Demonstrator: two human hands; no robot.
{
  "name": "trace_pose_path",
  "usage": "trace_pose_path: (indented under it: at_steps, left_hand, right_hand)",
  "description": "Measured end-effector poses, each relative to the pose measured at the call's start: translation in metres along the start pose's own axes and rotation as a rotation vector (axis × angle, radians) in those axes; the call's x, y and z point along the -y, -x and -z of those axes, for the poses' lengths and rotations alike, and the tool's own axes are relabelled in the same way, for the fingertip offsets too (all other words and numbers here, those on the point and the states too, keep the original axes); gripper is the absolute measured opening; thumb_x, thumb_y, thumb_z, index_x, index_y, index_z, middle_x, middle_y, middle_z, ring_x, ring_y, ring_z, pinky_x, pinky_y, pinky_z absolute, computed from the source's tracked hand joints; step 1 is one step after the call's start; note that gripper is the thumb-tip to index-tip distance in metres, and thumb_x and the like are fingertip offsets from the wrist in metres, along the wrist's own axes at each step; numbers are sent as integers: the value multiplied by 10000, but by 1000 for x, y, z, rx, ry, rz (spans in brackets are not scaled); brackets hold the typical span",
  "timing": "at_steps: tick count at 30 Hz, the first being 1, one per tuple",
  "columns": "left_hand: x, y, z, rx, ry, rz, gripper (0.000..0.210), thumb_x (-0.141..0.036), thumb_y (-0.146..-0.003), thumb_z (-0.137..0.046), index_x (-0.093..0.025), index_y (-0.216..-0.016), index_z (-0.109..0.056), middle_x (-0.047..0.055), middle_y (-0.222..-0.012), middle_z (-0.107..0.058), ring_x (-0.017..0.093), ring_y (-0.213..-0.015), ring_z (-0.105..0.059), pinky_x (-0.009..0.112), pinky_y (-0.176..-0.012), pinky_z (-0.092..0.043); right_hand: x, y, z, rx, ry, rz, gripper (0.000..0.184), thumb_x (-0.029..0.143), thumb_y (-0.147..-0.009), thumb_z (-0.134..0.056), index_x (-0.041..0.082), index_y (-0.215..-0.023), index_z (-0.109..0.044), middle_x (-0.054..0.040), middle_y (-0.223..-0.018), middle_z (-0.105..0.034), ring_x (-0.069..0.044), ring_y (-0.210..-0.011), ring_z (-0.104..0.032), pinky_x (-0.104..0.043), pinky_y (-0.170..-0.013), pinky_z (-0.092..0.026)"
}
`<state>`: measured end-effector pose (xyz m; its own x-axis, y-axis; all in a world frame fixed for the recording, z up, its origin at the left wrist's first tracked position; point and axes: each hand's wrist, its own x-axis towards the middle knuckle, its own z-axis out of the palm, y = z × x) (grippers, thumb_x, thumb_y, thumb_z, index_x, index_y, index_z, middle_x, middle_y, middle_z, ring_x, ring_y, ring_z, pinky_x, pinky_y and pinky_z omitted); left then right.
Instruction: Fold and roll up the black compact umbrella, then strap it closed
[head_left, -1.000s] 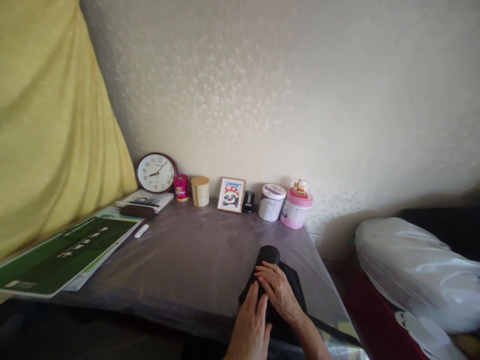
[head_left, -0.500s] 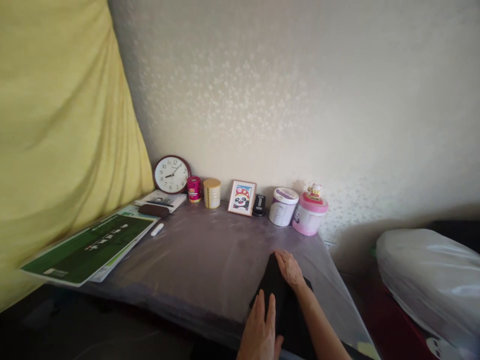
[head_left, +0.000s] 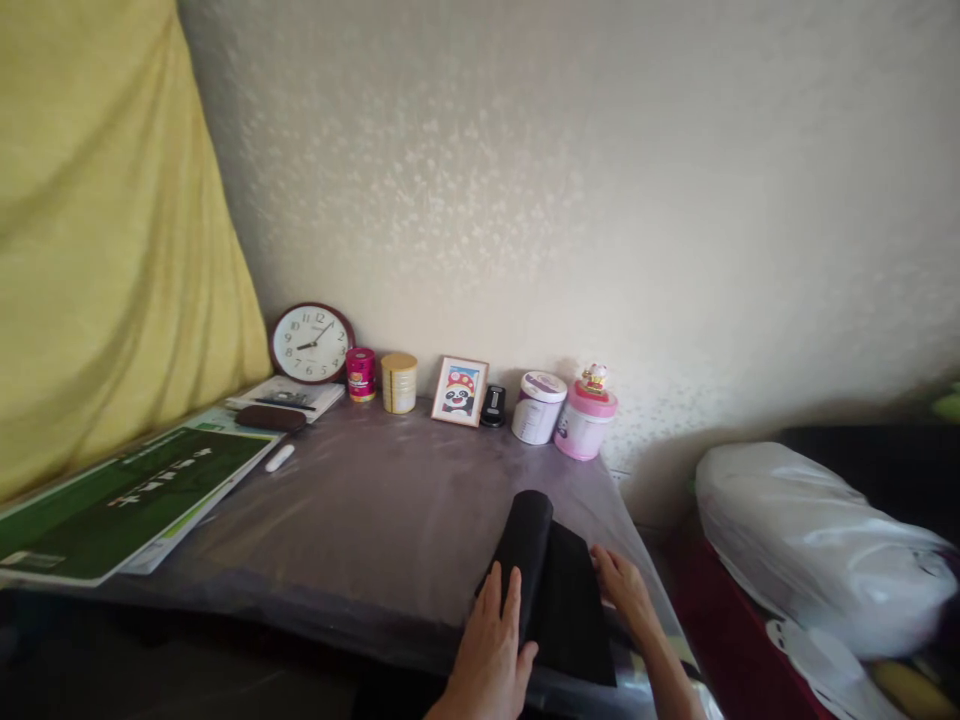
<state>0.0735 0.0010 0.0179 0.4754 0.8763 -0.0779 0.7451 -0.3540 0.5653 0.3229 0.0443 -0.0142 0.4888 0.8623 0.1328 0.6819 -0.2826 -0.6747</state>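
A folded black cloth [head_left: 551,590] lies near the front right corner of a table [head_left: 375,510] covered with shiny purple-grey plastic. Its left part is rolled into a thick fold. My left hand [head_left: 491,650] rests flat on the near end of that roll, fingers spread. My right hand [head_left: 626,590] touches the cloth's right edge with its fingers loosely apart. Neither hand grips anything.
Along the wall stand a round clock [head_left: 311,343], a red tin [head_left: 361,374], a gold tin [head_left: 399,382], a small framed picture [head_left: 460,391], a white tub [head_left: 537,407] and a pink jar [head_left: 584,419]. Green posters [head_left: 127,490] lie left. A white plastic bag [head_left: 817,540] sits right.
My right hand has slid from the far end of the cloth back to its right edge. My left hand stays on the roll. The view has swung slightly.
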Motion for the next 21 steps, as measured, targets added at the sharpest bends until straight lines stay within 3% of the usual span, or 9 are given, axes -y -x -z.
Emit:
trace_pose_path:
  at_steps: [3, 6, 13, 16, 21]
  left_hand:
    - [4, 0, -4, -16, 15, -44, 738, -199, -756, -445, -122, -1405, -102, 156, -1483, -83, 267, -1355, -153, 426, -1076, -238]
    - [7, 1, -6, -16, 19, -54, 798, -179, -721, -475, -122, -1406, -70, 160, -1485, -53, 262, -1359, -135, 405, -1082, -229]
    - [5, 3, -4, 10, 8, -29, 912, -19, -612, -495, -133, -1405, -60, 155, -1486, -21, 249, -1363, -108, 374, -1094, -212]
    - [5, 3, -6, 2, 8, -32, 927, 44, -585, -455, -134, -1404, -59, 161, -1486, -15, 248, -1362, -112, 356, -1095, -214]
    - [6, 1, -12, 9, 7, -4, 945, 76, -574, -428, -145, -1403, -32, 162, -1486, -4, 259, -1364, -94, 366, -1099, -203]
  right_hand:
    - [10, 11, -1, 69, -37, -24, 443, 532, -776, -360, 209, -712, -657, -34, -643, -675, -208, -658, -637, -279, -576, -447]
    - [19, 17, -1, -1, 24, 21, 399, 507, -760, -405, 202, -825, -655, -68, -789, -700, -239, -796, -645, -299, -685, -447]
    - [26, 19, -2, -19, 130, 37, 413, 492, -788, -406, 191, -968, -626, -73, -783, -688, -246, -779, -645, -319, -697, -441]
    - [27, 15, -6, -45, 53, 25, 387, 474, -738, -480, 168, -914, -639, -92, -827, -689, -251, -830, -637, -310, -711, -450]
    - [31, 14, -6, 80, -178, 18, 381, 509, -728, -451, 181, -652, -630, -20, -582, -624, -202, -612, -595, -277, -543, -426]
